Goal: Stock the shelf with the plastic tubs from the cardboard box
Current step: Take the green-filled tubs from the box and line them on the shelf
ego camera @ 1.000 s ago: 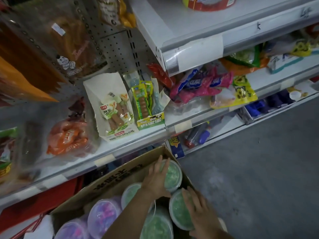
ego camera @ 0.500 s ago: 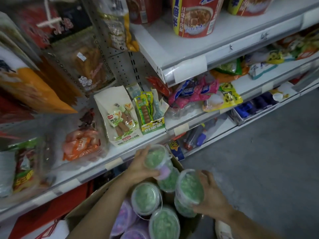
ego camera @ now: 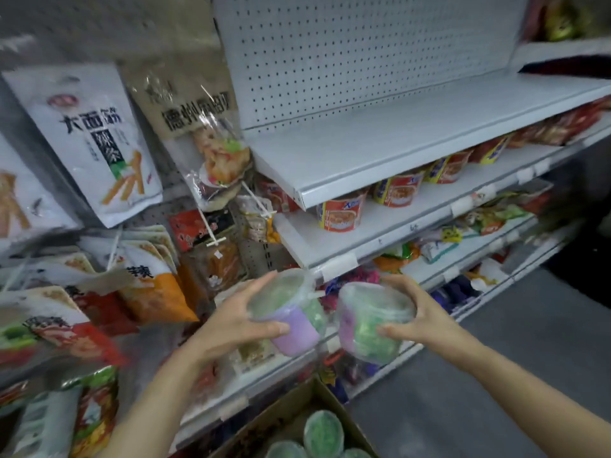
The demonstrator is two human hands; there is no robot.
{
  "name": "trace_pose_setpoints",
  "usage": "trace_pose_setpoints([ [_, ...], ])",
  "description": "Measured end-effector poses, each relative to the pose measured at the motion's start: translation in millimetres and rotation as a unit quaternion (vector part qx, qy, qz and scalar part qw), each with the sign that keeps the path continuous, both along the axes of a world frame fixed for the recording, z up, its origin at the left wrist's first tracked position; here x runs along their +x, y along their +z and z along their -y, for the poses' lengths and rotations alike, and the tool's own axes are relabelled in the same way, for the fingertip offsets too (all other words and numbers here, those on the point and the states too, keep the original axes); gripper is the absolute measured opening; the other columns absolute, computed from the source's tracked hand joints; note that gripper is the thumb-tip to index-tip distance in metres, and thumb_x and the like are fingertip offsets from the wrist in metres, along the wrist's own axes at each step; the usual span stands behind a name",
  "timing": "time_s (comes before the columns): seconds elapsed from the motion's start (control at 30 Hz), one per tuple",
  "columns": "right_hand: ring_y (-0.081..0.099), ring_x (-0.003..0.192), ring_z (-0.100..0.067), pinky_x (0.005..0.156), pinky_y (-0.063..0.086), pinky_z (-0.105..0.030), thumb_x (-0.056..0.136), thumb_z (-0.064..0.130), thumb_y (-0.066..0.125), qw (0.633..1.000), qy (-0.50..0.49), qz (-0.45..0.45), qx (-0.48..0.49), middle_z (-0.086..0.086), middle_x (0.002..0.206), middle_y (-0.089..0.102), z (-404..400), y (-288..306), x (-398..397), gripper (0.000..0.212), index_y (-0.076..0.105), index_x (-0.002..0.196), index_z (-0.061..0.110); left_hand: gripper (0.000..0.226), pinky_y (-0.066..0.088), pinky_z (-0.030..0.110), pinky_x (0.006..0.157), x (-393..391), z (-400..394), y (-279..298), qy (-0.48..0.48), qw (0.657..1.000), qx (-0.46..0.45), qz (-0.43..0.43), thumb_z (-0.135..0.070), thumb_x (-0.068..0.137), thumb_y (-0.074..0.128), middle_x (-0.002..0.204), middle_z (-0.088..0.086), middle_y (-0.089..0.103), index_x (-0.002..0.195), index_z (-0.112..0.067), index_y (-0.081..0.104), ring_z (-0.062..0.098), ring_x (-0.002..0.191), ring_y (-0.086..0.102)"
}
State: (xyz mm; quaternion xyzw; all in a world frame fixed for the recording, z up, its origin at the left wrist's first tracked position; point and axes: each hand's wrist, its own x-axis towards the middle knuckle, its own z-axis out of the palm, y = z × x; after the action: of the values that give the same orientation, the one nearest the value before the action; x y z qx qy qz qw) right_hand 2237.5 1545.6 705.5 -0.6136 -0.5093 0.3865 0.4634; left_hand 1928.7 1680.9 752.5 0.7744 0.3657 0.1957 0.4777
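My left hand [ego camera: 231, 320] grips a clear plastic tub [ego camera: 291, 309] with green contents and a purple label. My right hand [ego camera: 420, 320] holds a second tub of the same kind [ego camera: 370, 322], tilted on its side. Both tubs are in the air in front of the shelving, well above the cardboard box [ego camera: 281, 421] at the bottom edge. More green-lidded tubs [ego camera: 322, 431] remain inside the box. Up and to the right, the white shelf [ego camera: 380, 143] with a pegboard back carries nothing.
Red and yellow noodle cups [ego camera: 342, 213] line the shelf below the bare one. Hanging snack bags [ego camera: 96, 140] cover the pegboard on the left. Lower shelves hold mixed packets. Grey floor [ego camera: 496, 375] lies to the right of the box.
Both hands have lifted their tubs up out of the box to about waist height of the shelving. The view has tilted upward, bringing the bare white shelf into sight.
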Motion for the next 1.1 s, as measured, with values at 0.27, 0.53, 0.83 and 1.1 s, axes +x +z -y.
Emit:
trace_pose_setpoints([
  [0.27,0.053,0.123,-0.009,0.093,0.054,-0.038,0.045,0.052,0.091,0.992,-0.023,-0.022,0.118,0.011,0.136,0.047,4.6,115.7,19.8,0.092,0.05,0.127,0.045,0.103,0.034,0.0,0.091,4.3,15.2,123.8,0.019,0.981,0.186,0.048,-0.063,0.051,0.079,0.14,-0.039,0.038,0.145,-0.047,0.039,-0.029,0.121,0.036],
  [0.53,0.063,0.107,-0.029,0.087,0.055,-0.042,0.054,0.026,0.087,0.986,-0.015,-0.051,0.156,0.0,0.13,0.05,-76.7,185.1,32.5,0.081,0.053,0.126,0.042,0.112,0.045,0.028,0.097,36.8,-38.9,173.1,0.108,0.975,0.187,0.053,-0.069,0.044,0.081,0.137,-0.019,0.051,0.144,-0.034,0.045,0.005,0.122,0.052],
  [0.83,0.059,0.114,-0.02,0.098,0.051,-0.035,0.05,0.029,0.093,0.99,0.061,0.026,0.124,-0.006,0.132,0.053,-205.0,208.4,105.3,0.094,0.049,0.133,0.029,0.104,0.054,0.042,0.096,123.6,-133.4,163.1,0.202,0.968,0.145,0.034,-0.047,0.054,0.093,0.125,-0.006,0.057,0.143,-0.027,0.043,0.018,0.111,0.061],
  [1.1,0.046,0.123,0.004,0.087,0.044,-0.008,0.074,0.003,0.081,0.961,0.24,0.133,0.046,0.007,0.145,0.04,-283.4,195.5,176.9,0.09,0.034,0.146,0.029,0.111,0.043,0.039,0.109,166.3,-187.1,149.5,0.189,0.971,0.136,-0.061,-0.048,0.054,0.09,0.148,-0.004,0.044,0.149,-0.033,0.034,0.016,0.126,0.049],
])
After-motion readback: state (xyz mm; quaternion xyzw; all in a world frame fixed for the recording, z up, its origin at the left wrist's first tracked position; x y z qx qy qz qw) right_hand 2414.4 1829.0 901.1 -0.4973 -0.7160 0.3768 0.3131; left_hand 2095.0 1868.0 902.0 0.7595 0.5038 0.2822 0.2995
